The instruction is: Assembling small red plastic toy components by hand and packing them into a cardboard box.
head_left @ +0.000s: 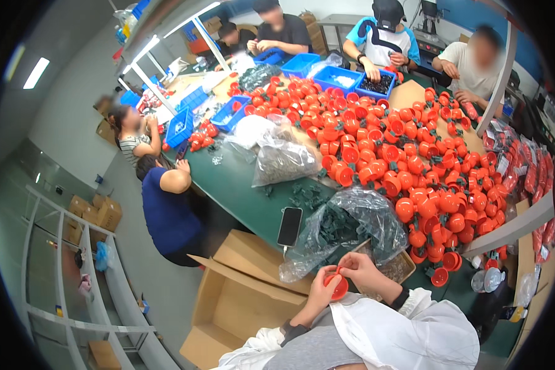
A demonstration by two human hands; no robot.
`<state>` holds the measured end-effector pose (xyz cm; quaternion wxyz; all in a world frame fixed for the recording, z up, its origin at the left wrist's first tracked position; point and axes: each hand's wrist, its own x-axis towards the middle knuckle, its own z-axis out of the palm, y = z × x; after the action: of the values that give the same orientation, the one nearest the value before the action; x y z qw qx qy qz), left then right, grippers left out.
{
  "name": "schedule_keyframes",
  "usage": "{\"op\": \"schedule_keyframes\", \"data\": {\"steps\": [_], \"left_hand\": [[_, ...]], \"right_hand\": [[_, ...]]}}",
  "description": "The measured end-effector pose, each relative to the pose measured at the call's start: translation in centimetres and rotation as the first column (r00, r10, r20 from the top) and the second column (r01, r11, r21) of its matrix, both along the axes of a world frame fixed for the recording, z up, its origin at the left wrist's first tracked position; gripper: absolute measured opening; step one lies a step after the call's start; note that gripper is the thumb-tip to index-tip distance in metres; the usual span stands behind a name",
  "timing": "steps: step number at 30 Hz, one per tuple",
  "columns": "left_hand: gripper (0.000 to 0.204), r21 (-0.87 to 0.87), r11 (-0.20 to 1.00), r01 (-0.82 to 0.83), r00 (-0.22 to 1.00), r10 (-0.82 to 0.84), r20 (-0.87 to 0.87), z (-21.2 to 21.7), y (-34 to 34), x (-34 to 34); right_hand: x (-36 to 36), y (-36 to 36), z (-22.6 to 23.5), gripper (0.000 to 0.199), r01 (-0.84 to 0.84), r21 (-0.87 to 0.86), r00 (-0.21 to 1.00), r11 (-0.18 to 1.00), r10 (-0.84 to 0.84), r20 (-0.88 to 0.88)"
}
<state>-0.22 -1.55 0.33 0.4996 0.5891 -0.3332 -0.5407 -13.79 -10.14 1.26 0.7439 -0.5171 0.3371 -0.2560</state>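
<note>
My left hand is closed around a small red plastic cup-shaped part, its round opening facing up, close to my body. The fingertips of my right hand are pinched together at the upper edge of that part, where a bit of red shows between them. Whether this bit is joined to the cup is too small to tell. Just beyond my hands lies an open clear plastic bag of dark green plastic pieces. A large heap of similar red cup-shaped parts with dark green fittings spreads over the table.
An open cardboard box stands at my left, below the green table. A phone with a cable lies near the table edge. Blue bins line the far side, where several people work. A clear plastic container sits at right.
</note>
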Motion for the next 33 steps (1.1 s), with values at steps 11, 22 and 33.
{"op": "schedule_keyframes", "data": {"steps": [11,22,33], "left_hand": [[0.014,0.055,0.980,-0.194,0.981,0.191,0.042,0.9,0.0,1.1],[0.014,0.224,0.948,-0.227,0.973,0.213,0.089,-0.9,1.3,1.2],[0.015,0.247,0.946,-0.211,0.970,0.235,-0.070,-1.3,1.6,2.1]], "right_hand": [[-5.2,-4.9,-1.3,0.029,-0.186,-0.286,0.867,0.940,0.020,-0.498],[-1.9,-7.2,-5.0,0.012,-0.196,-0.819,0.684,0.540,-0.523,-0.508],[-0.2,-10.4,-7.5,0.009,-0.713,-0.639,0.367,0.289,-0.623,-0.691]]}}
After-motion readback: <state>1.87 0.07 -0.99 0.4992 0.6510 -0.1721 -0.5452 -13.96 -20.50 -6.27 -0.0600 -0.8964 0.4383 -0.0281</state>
